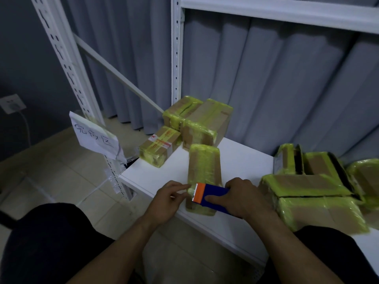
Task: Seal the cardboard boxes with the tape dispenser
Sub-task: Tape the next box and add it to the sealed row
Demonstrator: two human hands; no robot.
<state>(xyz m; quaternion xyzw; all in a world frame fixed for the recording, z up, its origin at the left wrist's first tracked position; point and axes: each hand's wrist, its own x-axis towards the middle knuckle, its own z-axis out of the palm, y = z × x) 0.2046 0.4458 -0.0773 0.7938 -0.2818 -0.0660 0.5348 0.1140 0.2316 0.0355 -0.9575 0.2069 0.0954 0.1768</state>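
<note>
Tape dispenser: back half hidden under right hand, roll not visible. Near end of middle box, at table's front edge, covered by dispenser & hands. Left hand fingertips blurred, hold unclear. End box at table's right end cut off by frame edge. Label print on small box, back-left corner, too small to read; paper sign writing blurry.

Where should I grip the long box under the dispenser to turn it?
Span the long box across its two long sides on the far half, coming from above. It is narrow and lies flat with bare table either side there; the near end is crowded by the tape dispenser, left hand and right hand.
</note>
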